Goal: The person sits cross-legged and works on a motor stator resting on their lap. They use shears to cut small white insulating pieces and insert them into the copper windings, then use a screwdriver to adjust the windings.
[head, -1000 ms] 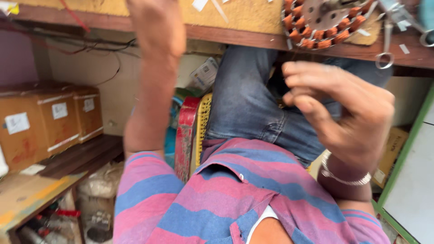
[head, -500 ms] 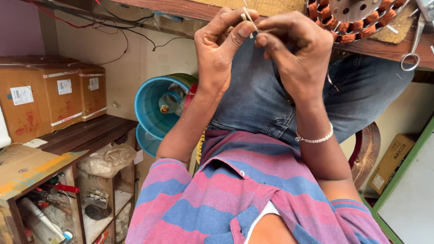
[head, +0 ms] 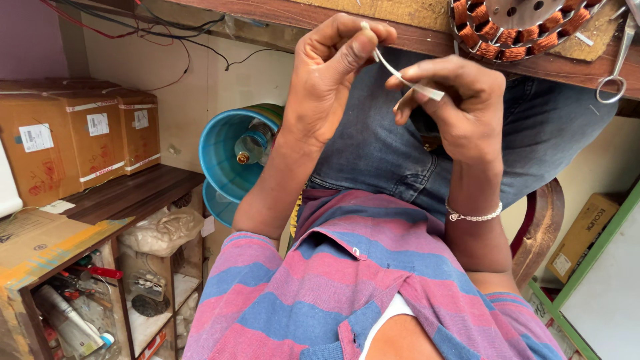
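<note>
1. Strip of thin pale sheet (head: 407, 81), narrow and curved, held up just below the tabletop (head: 427, 41) edge, over the lap.
2. Pinched at its upper end by left hand (head: 333, 73), thumb against forefinger; lower end nipped by right hand (head: 457, 110), fingers closed narrow on it.
3. Looks light, springy, easily creased; probably best gripped at the two ends, gently, as now.
4. Wound stator (head: 527, 23) with copper coils resting on the tabletop, above and right of the hands; metal tool (head: 617, 63) hanging beside it.
5. Brown cartons (head: 73, 140) on the left shelf, each with a small white rectangular label and pale tape.
6. Another brown box (head: 583, 233) low on the right; blue cylinder (head: 233, 153) behind the left forearm.
</note>
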